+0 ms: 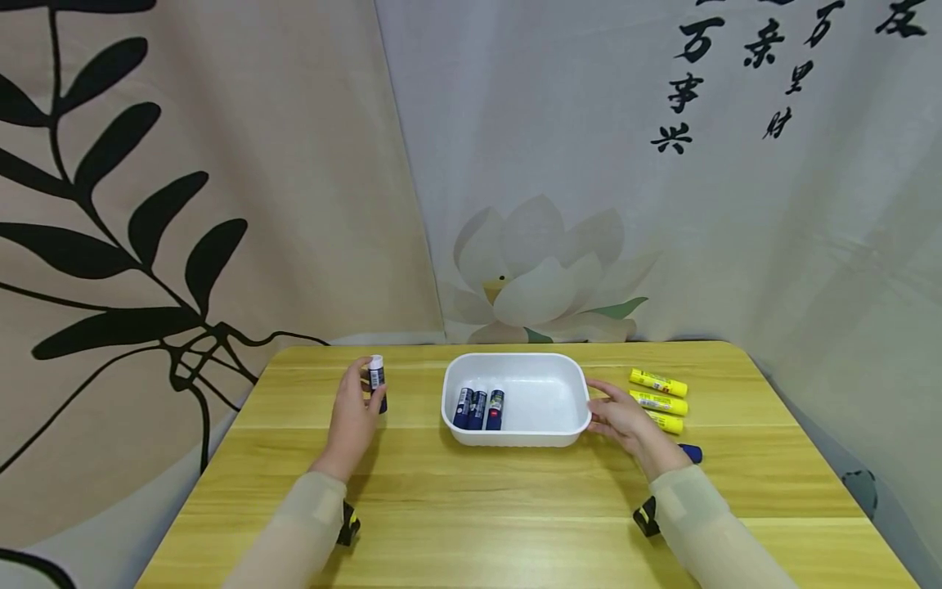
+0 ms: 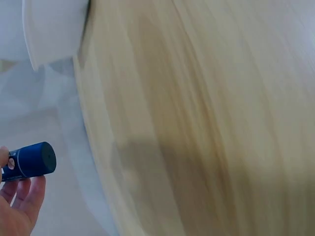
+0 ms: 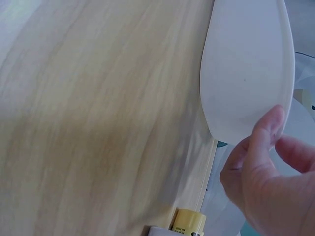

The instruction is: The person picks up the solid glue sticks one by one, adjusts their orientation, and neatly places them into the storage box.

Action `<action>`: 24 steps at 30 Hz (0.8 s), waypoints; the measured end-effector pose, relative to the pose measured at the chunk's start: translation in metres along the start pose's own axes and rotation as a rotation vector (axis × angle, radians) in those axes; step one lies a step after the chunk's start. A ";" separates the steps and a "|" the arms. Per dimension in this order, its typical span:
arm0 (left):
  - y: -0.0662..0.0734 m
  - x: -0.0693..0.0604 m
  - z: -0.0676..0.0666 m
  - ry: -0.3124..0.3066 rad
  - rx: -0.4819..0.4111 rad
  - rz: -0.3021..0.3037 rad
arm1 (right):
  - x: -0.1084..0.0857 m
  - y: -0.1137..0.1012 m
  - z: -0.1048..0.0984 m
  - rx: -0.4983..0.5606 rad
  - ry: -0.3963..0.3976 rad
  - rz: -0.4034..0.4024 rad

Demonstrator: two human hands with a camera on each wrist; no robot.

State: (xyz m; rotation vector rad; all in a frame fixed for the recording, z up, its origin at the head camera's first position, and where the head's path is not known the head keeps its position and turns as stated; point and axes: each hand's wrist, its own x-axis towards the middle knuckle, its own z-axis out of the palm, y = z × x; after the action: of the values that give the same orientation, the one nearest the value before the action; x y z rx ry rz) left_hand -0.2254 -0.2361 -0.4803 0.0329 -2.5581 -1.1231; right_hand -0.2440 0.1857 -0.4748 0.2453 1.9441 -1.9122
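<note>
My left hand (image 1: 353,421) holds a dark blue glue stick (image 1: 377,378) with a white top, nearly upright above the left part of the table. Its dark round end (image 2: 48,157) shows in the left wrist view, beyond the fingers. Three dark blue glue sticks (image 1: 477,409) lie side by side in the left half of a white plastic basin (image 1: 515,438). At the basin's right end my right hand (image 1: 625,417) grips the rim between thumb and fingers, seen closely in the right wrist view at the white wall (image 3: 246,73).
Right of the basin, three yellow tubes (image 1: 658,383) lie on the wooden table (image 1: 486,515). A blue tube (image 1: 690,452) pokes out from behind the right wrist, partly hidden. A printed curtain (image 1: 331,164) hangs behind the table's far edge.
</note>
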 end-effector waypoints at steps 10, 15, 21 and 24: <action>0.038 0.002 0.024 -0.078 0.000 0.044 | 0.000 0.000 0.000 -0.008 0.010 -0.003; 0.056 0.006 0.037 -0.072 -0.008 0.048 | -0.001 0.000 0.000 -0.013 0.007 -0.003; 0.076 0.008 0.057 -0.057 -0.038 0.045 | -0.001 0.000 -0.001 -0.011 0.008 0.002; 0.085 0.008 0.066 -0.084 -0.041 0.007 | -0.001 0.000 -0.001 -0.002 0.003 0.002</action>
State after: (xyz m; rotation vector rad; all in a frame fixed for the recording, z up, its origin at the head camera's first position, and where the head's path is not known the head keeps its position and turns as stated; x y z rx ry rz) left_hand -0.2439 -0.1316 -0.4581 -0.0334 -2.6055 -1.1976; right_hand -0.2436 0.1863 -0.4742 0.2496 1.9469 -1.9097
